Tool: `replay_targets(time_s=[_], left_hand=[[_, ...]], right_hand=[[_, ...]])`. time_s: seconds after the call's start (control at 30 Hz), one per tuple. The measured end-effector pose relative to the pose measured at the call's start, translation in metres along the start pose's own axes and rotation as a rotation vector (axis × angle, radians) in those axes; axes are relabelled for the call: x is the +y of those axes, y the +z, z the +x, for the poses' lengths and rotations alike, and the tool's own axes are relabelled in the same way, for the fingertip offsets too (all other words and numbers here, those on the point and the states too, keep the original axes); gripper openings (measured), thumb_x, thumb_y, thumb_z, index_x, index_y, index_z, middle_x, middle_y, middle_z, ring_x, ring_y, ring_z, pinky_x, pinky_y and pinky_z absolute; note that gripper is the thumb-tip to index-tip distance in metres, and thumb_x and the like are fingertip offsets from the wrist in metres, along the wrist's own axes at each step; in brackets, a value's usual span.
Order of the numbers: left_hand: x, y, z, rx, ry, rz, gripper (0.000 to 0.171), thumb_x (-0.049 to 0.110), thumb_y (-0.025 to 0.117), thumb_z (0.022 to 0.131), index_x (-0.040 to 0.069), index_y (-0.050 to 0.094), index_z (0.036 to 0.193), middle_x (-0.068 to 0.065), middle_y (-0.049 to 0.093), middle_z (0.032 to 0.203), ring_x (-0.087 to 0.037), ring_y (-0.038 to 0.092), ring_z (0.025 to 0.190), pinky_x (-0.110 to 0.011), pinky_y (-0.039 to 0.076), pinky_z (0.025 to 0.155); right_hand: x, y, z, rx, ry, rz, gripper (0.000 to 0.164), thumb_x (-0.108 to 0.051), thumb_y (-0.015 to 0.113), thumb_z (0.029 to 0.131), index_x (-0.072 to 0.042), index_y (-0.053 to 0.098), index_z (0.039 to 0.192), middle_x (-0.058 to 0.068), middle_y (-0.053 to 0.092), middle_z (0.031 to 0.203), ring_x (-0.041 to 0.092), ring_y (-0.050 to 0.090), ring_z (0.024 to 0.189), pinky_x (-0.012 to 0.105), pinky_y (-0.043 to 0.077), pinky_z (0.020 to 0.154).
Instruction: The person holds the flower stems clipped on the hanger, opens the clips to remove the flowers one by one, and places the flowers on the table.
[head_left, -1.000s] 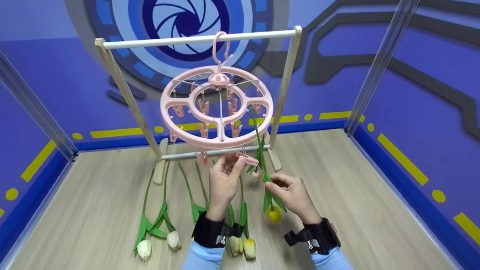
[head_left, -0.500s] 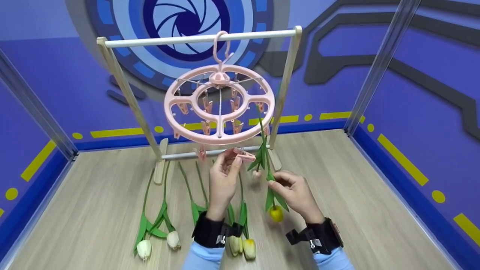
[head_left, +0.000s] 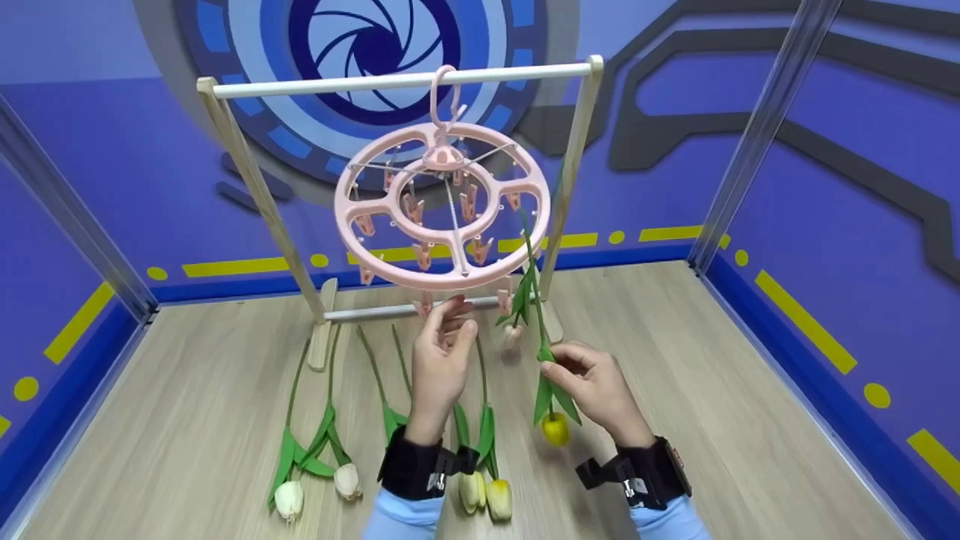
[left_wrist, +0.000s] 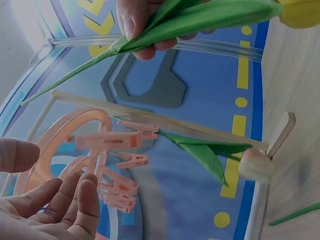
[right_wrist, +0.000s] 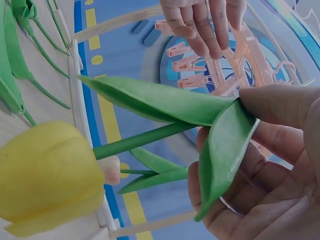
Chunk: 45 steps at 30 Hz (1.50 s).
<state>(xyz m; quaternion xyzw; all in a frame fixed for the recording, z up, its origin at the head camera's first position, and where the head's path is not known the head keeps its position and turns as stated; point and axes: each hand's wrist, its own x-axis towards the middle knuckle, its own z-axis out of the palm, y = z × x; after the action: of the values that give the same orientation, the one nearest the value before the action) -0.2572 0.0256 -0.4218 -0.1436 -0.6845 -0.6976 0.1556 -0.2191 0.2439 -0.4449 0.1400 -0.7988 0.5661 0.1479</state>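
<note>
My right hand (head_left: 600, 386) pinches an artificial yellow tulip (head_left: 555, 429) by its leafy stem. The bloom hangs down and the stem tip points up beside the pink round clip hanger (head_left: 442, 281). My left hand (head_left: 441, 367) is below the hanger's front rim, thumb and fingers apart, holding nothing. A pink clip (head_left: 504, 301) dangles just right of its fingertips; it looks blurred in the left wrist view (left_wrist: 107, 141). Behind the yellow tulip, a pinkish-white tulip (left_wrist: 256, 165) hangs bloom-down from another clip at the hanger's right side.
The hanger hooks over the white bar (head_left: 330, 84) of a wooden-legged rack. Several tulips lie on the table (head_left: 195, 420), among them white ones (head_left: 289, 500) at left and pale yellow ones (head_left: 499, 500) near the left wrist. Patterned walls enclose the table's back and sides.
My left hand has let go of the pink clip, which now hangs free to its right. The hanger has swung and turned slightly. The right hand, with the yellow tulip, has shifted slightly right.
</note>
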Motion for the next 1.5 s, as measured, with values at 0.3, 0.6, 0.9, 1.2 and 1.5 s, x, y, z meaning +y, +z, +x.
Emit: replay_targets(time_s=[0.3,0.6,0.9,1.2,1.5], left_hand=[[0.005,-0.012,-0.009,-0.047,0.019,0.100,0.038,0.008,0.063,0.103,-0.002,0.058,0.139,-0.017,0.063,0.134,-0.029,0.062,0.118,-0.040,0.050,0.096],[0.004,-0.024,-0.016,-0.058,0.089,0.216,0.040,0.010,0.064,0.102,-0.001,0.059,0.140,-0.017,0.061,0.131,-0.031,0.060,0.118,-0.041,0.052,0.095],[-0.002,-0.032,-0.018,-0.009,0.169,0.390,0.040,0.009,0.067,0.099,-0.003,0.060,0.137,-0.018,0.061,0.128,-0.032,0.060,0.115,-0.051,0.051,0.096],[-0.008,-0.036,-0.018,-0.010,0.198,0.487,0.044,0.012,0.068,0.100,-0.004,0.058,0.139,-0.021,0.059,0.136,-0.039,0.058,0.127,-0.056,0.046,0.105],[-0.010,-0.039,-0.018,-0.004,0.212,0.532,0.045,0.011,0.069,0.099,-0.006,0.058,0.138,-0.025,0.055,0.143,-0.042,0.053,0.133,-0.057,0.045,0.107]], right_hand=[[0.002,-0.007,0.000,0.022,0.014,-0.008,0.011,-0.002,0.072,0.095,0.002,0.077,0.104,0.011,0.071,0.096,0.011,0.064,0.081,0.022,0.053,0.072],[0.000,-0.016,0.001,0.034,0.073,-0.005,0.014,-0.002,0.071,0.096,0.004,0.076,0.108,0.012,0.072,0.099,0.013,0.066,0.084,0.022,0.053,0.075],[0.005,-0.022,-0.002,0.069,0.117,0.029,0.014,0.000,0.069,0.097,-0.002,0.077,0.108,0.015,0.073,0.102,0.015,0.067,0.084,0.022,0.053,0.076],[0.011,-0.025,0.000,0.089,0.190,-0.020,0.015,0.001,0.066,0.099,0.004,0.075,0.110,0.014,0.073,0.098,0.014,0.067,0.082,0.022,0.053,0.076],[0.020,-0.025,0.001,0.082,0.260,-0.057,0.015,-0.003,0.066,0.100,0.004,0.073,0.111,0.012,0.072,0.095,0.012,0.063,0.077,0.022,0.050,0.072]])
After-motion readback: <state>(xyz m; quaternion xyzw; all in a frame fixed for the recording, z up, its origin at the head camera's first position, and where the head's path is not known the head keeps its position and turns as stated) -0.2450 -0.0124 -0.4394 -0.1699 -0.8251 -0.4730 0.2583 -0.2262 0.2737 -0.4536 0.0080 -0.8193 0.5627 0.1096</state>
